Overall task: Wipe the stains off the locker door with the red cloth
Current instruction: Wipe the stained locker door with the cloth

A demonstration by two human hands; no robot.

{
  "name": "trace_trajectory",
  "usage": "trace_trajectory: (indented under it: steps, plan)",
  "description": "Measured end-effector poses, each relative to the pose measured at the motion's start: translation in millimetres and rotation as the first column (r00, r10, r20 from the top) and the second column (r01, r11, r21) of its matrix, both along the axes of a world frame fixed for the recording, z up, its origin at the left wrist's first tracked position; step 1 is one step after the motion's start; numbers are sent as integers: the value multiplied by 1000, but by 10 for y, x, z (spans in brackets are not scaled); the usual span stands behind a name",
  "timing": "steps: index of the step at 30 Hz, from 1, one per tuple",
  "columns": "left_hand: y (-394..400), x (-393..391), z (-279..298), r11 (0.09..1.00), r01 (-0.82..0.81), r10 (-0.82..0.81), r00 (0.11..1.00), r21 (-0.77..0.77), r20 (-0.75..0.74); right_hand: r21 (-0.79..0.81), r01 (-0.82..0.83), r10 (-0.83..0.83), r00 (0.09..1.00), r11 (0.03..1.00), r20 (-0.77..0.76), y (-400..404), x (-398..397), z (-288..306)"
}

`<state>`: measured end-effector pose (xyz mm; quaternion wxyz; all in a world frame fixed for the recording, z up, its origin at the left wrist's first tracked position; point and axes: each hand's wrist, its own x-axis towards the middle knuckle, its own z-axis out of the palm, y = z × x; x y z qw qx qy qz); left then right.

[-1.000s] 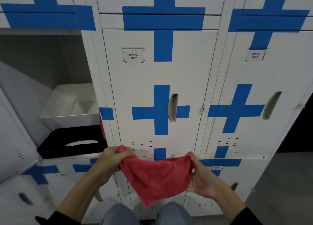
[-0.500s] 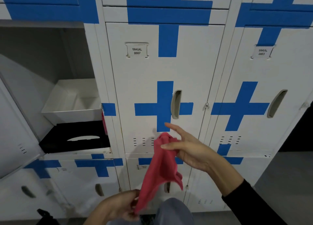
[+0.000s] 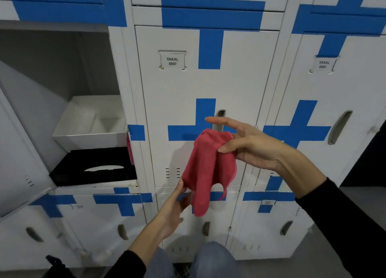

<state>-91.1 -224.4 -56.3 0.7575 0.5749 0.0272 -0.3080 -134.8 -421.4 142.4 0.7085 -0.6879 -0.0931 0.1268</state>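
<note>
The red cloth (image 3: 208,165) hangs folded in front of the white locker door (image 3: 188,89) labelled YAKAL 0007, which carries blue tape crosses. My right hand (image 3: 250,146) pinches the cloth's top between thumb and fingers, with the index finger stretched out near the door's handle slot (image 3: 219,121). My left hand (image 3: 175,206) holds the cloth's lower left edge from below. No stains on the door are plain to see from here.
The locker on the left stands open, its door (image 3: 18,152) swung toward me; inside are a white tray (image 3: 87,131) and a black tissue box (image 3: 94,167). More shut lockers (image 3: 334,89) sit to the right and below. My knees (image 3: 208,259) are at the bottom.
The cloth went from spread between both hands to folded and hanging. My right hand lifted its top toward the door handle; my left hand dropped, then came back up to the lower edge.
</note>
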Motion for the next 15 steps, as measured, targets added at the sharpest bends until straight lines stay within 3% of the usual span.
trace_trajectory:
  steps: [4,8,12,15]
  plan:
    - [75,54,-10,996,32,-38,997,-83,-70,24,-5,5,1000,1000,10,-118,8,40]
    - [134,-31,53,995,100,-98,989,14,-111,12,16,-16,1000,1000,19,-239,3,59]
    - [275,89,102,994,-5,2,1000,-105,-27,-146,21,-20,1000,989,8,-380,-21,90]
    - [387,127,229,994,-72,64,993,83,98,-421,136,-91,988,897,126,-484,-13,79]
